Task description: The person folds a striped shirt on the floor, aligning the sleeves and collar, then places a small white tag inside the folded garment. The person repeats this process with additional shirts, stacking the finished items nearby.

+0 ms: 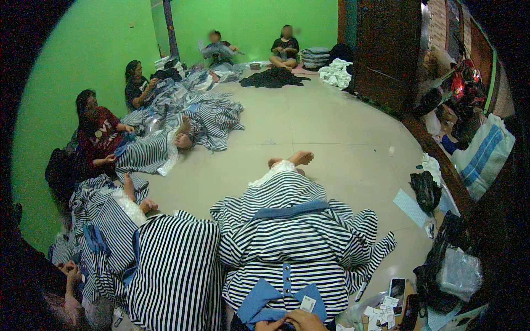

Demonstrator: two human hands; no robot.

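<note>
A black-and-white striped shirt (pixel 301 243) with a blue denim collar and a buttoned blue placket lies spread over my outstretched legs. At the bottom edge, my left hand (pixel 269 325) is closed on the near part of the denim collar (pixel 259 300). Beside it, my right hand (pixel 305 320) pinches the same collar, its fingers partly cut off by the frame. A white paper tag (pixel 307 303) shows on the collar just above my right fingers. Whether a small tool is between the fingers cannot be made out.
Folded striped cloth (pixel 174 270) is piled at my left, near a co-worker's hands (pixel 70 273). Right of me lie a phone (pixel 397 288), loose white tags (pixel 381 313) and black plastic bags (pixel 441 259). Several people sit along the green wall with garment heaps (pixel 212 118).
</note>
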